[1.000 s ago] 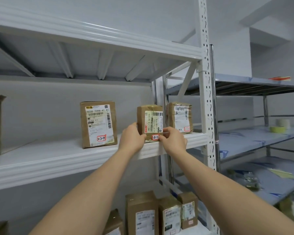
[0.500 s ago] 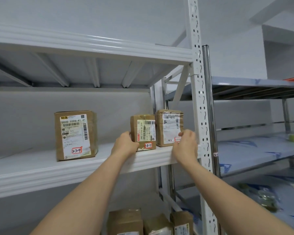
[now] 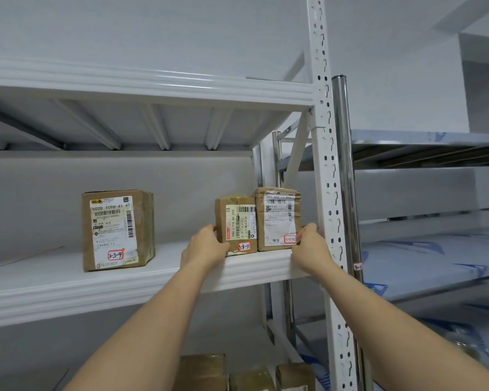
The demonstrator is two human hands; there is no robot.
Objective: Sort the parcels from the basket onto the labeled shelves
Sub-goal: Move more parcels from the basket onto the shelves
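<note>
White steel shelf (image 3: 141,280), parcels stood upright, labels facing out so codes can be read. Parcel 3-3-11 (image 3: 235,224) and parcel 3-3-12 (image 3: 277,218) are squeezed together, touching, probably to close the row: left hand (image 3: 206,248) curled on the outer edge of 3-3-11, right hand (image 3: 311,246) curled on 3-3-12's. Parcel 3-3-9 (image 3: 116,230), printed "502D T098-41 41", stands well apart.

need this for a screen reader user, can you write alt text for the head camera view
Two bare hands bracket a pair of small taped parcels at the right end of a white shelf: the left hand touches the parcel marked 3-3-11, the right hand the taller parcel beside it. A larger box marked 3-3-9 stands apart to the left.
</note>
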